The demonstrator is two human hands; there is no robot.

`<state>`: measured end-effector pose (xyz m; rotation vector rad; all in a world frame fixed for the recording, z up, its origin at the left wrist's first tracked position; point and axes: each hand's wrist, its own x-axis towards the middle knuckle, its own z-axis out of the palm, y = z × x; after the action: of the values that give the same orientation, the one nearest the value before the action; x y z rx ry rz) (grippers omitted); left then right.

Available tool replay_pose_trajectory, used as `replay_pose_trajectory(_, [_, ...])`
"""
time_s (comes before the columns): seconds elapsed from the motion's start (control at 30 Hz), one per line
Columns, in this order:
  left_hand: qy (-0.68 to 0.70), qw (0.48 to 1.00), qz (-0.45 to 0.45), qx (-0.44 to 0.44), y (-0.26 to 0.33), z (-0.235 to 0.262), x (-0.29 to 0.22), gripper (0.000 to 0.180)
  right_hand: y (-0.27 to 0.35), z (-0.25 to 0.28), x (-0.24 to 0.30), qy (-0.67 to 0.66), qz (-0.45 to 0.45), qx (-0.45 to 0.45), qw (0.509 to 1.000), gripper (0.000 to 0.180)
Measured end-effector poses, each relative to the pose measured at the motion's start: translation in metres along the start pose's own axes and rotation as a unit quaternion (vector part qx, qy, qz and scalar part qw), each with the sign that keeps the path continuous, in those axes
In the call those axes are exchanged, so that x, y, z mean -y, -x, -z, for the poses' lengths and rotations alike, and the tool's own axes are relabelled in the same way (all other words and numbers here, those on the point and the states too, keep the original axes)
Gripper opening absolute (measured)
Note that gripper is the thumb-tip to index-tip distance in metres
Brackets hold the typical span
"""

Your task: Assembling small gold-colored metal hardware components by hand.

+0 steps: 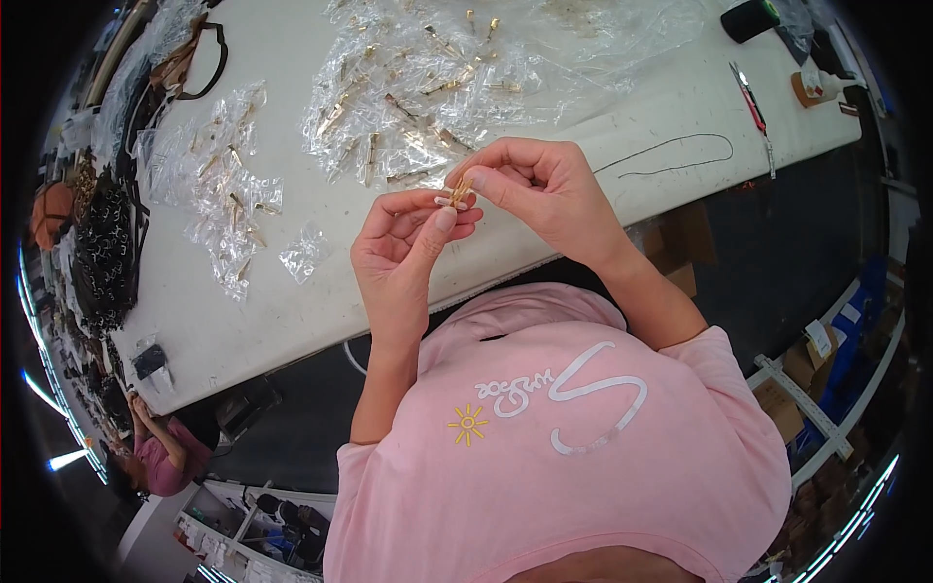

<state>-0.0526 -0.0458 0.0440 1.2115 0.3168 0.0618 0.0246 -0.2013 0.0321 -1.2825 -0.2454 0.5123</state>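
My left hand [397, 255] pinches a small gold-coloured metal piece [458, 193] between thumb and fingers, just above the table's near edge. My right hand [546, 192] meets it from the right, thumb and forefinger closed at the upper end of the same piece. The fingertips partly hide the piece, so its exact kind does not show. Beyond my hands lies a large heap of clear plastic bags [408, 107] with similar gold-coloured pieces. A dark thread [680, 142] runs in a loop across the table from behind my right hand.
Left of my hands are a smaller pile of bagged pieces [231, 194] and a single clear bag [304, 255]. Red-handled snips [752, 109], a black thread spool [749, 19] and a small bottle [818, 87] stand or lie at the right. Another person [167, 450] is at the table's far left.
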Motion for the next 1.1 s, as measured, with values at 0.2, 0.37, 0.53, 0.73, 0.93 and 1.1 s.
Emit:
replay_pose_trajectory(0.2, [-0.025, 0.999, -0.01, -0.021, -0.002, 0.001, 0.001, 0.016, -0.001, 0.0, 0.002, 0.041, 0.005, -0.005, 0.999, 0.016])
replay_pose_trajectory(0.37, [0.004, 1.0, 0.009, -0.007, -0.003, 0.005, 0.001, 0.016, 0.0, -0.001, 0.012, 0.082, 0.004, -0.009, 0.997, 0.016])
replay_pose_trajectory(0.53, [0.204, 0.972, 0.116, 0.002, -0.003, 0.016, -0.007, 0.017, 0.001, 0.007, 0.02, 0.029, 0.036, 0.007, 0.999, 0.02])
replay_pose_trajectory(0.73, [0.277, 0.952, 0.127, 0.031, 0.0, 0.013, -0.017, 0.012, 0.019, -0.015, 0.021, 0.061, 0.041, -0.014, 0.997, 0.024])
replay_pose_trajectory(0.93, [0.176, 0.98, 0.086, 0.029, 0.005, 0.008, -0.025, 0.017, 0.012, -0.007, 0.015, 0.104, 0.132, -0.007, 0.986, 0.016])
replay_pose_trajectory(1.1, [0.154, 0.984, 0.086, 0.021, 0.004, 0.008, -0.025, 0.015, 0.015, -0.012, 0.017, 0.035, 0.074, -0.001, 0.997, 0.017])
